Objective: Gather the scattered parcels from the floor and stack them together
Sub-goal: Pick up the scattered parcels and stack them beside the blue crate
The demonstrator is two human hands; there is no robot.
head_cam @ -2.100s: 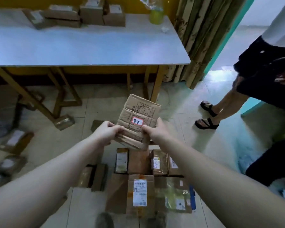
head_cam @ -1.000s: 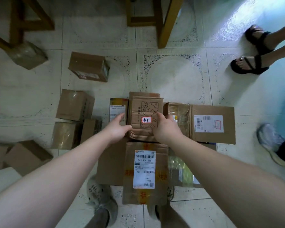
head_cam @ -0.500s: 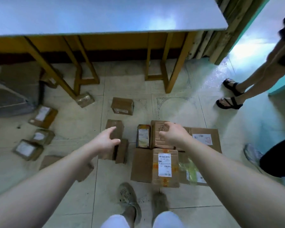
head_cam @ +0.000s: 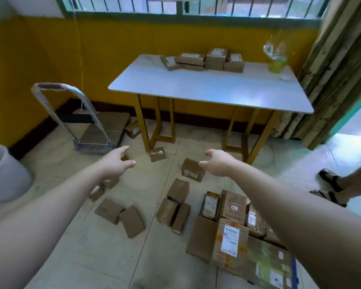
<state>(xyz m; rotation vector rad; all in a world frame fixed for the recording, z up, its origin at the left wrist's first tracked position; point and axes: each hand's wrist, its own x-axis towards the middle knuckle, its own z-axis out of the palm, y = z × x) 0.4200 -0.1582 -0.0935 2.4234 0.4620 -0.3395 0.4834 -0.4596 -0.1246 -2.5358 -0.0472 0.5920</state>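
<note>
- Both my left hand [head_cam: 117, 163] and right hand [head_cam: 217, 164] are spread, holding nothing.
- Gathered pile [head_cam: 233, 232] sits near right.
- Loose parcels [head_cam: 121, 215] left of it remain scattered.

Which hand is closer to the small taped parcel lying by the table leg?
Left. The left hand is just left of the small taped parcel; the right hand is farther off to its right.

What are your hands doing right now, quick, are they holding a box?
Left hand: open, holding nothing, stretched out above the floor.
Right hand: open, holding nothing, fingers loosely curled above a small cardboard parcel.
</note>
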